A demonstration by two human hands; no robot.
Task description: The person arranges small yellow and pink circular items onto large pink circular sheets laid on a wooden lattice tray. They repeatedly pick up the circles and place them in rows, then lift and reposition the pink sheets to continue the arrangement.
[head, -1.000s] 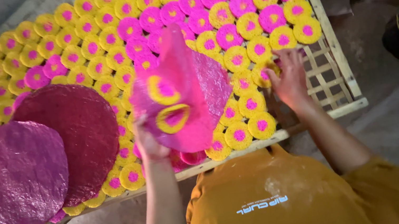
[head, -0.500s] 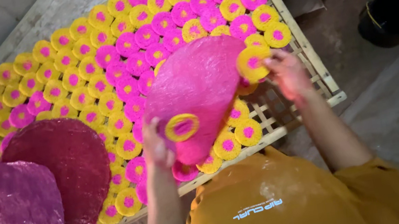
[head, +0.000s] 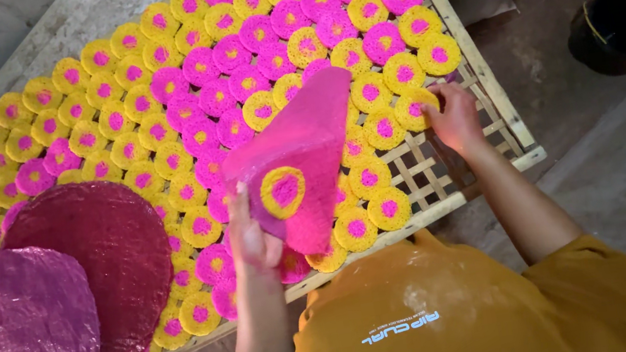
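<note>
**Pink sheet lifted over drying rack**

Left hand [head: 254, 240] grips a large pink sheet [head: 302, 157], small yellow-pink disc [head: 283, 192] on it, tilted above the bamboo rack [head: 502, 129]. Right hand [head: 455, 118] pinches a yellow disc [head: 413, 108] at the rack's edge.

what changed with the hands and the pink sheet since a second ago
The left hand keeps hold of the big pink sheet, now with one small yellow disc on it instead of two. The right hand stays at the bamboo tray edge. The two dark red sheets lie unmoved.
</note>
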